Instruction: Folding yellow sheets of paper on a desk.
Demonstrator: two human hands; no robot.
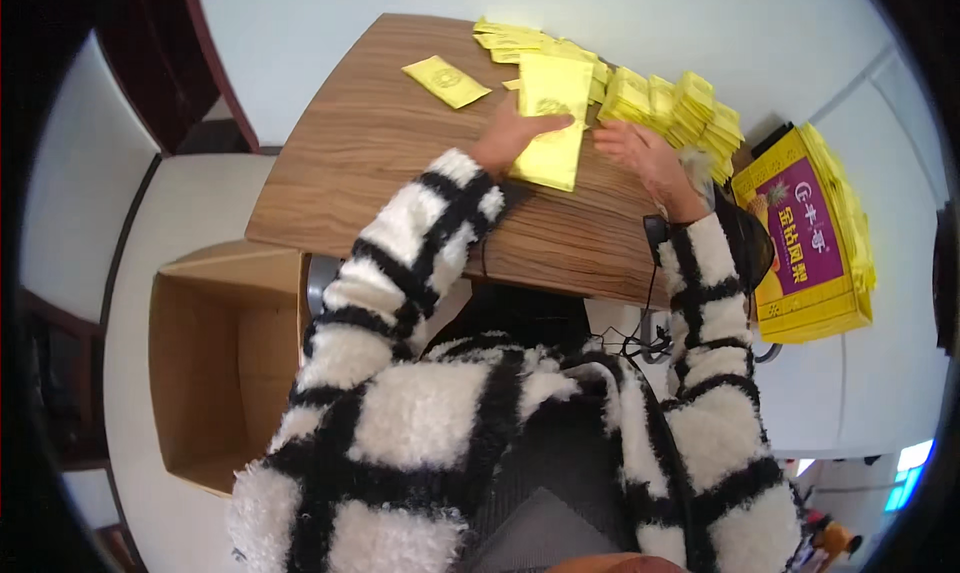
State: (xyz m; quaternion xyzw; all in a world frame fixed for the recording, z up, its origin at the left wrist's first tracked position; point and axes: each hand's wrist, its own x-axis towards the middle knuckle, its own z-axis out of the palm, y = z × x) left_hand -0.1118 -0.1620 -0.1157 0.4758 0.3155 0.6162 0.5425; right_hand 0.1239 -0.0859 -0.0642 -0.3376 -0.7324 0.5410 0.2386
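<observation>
On the wooden table point(380, 153) lies a small stack of flat yellow pouches point(553, 123). My left hand point(512, 133) rests flat on the stack's left edge, fingers spread over the top pouch. My right hand point(640, 153) lies open on the table just to the right of the stack, holding nothing. Both forearms wear a fuzzy white sleeve with black checks. A long pile of several more yellow pouches point(680, 108) runs along the table's far right side. A single yellow pouch point(446, 81) lies apart at the far left.
An open, empty cardboard box point(225, 363) stands on the floor at my left. A yellow and purple printed carton point(805, 238) with a stack of yellow sheets stands at the right, beyond the table's edge. Cables and a dark device point(655, 233) hang near the table's front.
</observation>
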